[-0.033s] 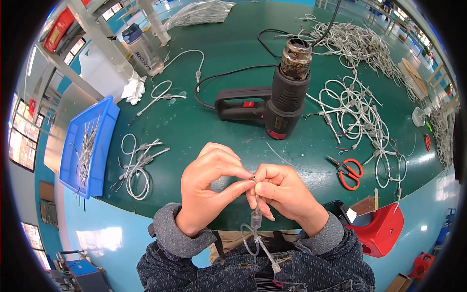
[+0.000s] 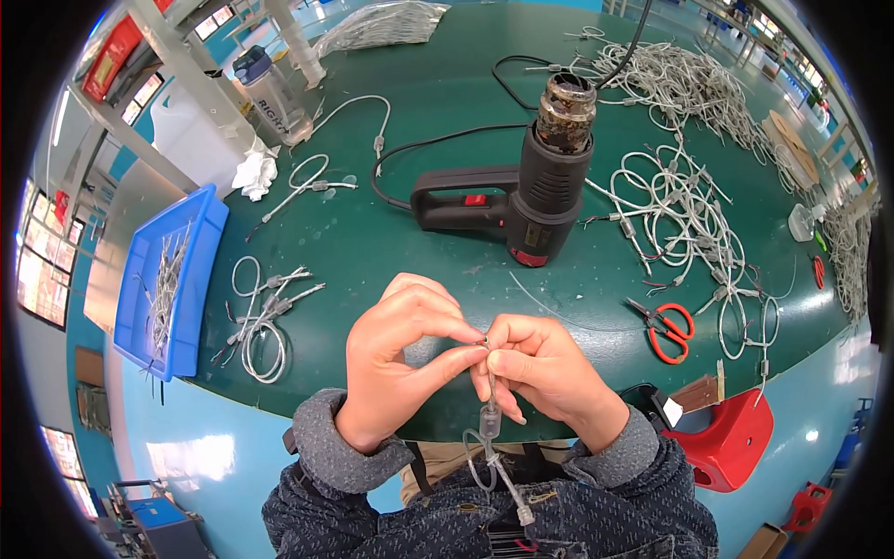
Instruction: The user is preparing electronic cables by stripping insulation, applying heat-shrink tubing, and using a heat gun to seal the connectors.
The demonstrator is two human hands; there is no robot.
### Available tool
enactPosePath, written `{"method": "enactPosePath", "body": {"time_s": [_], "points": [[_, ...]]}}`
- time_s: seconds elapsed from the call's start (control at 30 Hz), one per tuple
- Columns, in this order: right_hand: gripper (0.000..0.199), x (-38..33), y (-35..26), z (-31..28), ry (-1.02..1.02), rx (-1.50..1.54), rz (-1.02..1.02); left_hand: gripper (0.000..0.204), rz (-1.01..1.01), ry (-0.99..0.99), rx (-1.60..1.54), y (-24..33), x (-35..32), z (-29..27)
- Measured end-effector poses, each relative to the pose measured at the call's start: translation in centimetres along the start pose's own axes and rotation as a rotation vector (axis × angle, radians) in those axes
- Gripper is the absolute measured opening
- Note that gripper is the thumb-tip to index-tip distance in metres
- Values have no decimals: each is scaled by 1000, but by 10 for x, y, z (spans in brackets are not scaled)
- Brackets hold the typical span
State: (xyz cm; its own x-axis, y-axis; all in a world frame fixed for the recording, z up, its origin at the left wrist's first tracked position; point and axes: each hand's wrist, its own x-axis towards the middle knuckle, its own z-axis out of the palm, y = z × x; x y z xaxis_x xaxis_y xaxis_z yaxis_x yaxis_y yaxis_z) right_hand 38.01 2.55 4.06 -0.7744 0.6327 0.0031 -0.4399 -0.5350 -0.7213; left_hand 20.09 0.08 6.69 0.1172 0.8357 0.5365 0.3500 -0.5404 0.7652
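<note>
Over the table's near edge, my right hand pinches a thin grey cable close to its upper end. At that tip, the thumb and forefinger of my left hand are closed on the fine wire ends, which the fingertips mostly hide. Below my fingers hangs a clear cylindrical sleeve on the cable. Further down, the cable makes a small loop, and its lower end shows a reddish wire in front of my jacket. A black heat gun stands nozzle up beyond my hands.
Orange-handled scissors lie to the right, beside a tangle of cables. A larger cable heap fills the far right. On the left are a small cable bundle, a blue tray holding cables, and a bottle.
The cable's hanging lower end has shifted very slightly. Both hands keep their place and their pinch.
</note>
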Motion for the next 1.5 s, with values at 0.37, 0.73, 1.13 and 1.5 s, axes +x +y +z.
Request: {"method": "enactPosePath", "body": {"time_s": [0.37, 0.73, 1.13, 1.5], "points": [[16, -1, -3, 0, -55, 66, 114, 19, -24, -160, -137, -6, 8, -9], [12, -1, -2, 1, 18, -161, 74, 22, 94, -304, 254, 17, 24, -27], [11, -2, -3, 2, 21, -258, 125, 23, 112, -445, 248, 18, 28, -30], [13, -2, 2, -2, -25, 8, 111, 23, 226, -321, 356, 19, 16, -21]]}}
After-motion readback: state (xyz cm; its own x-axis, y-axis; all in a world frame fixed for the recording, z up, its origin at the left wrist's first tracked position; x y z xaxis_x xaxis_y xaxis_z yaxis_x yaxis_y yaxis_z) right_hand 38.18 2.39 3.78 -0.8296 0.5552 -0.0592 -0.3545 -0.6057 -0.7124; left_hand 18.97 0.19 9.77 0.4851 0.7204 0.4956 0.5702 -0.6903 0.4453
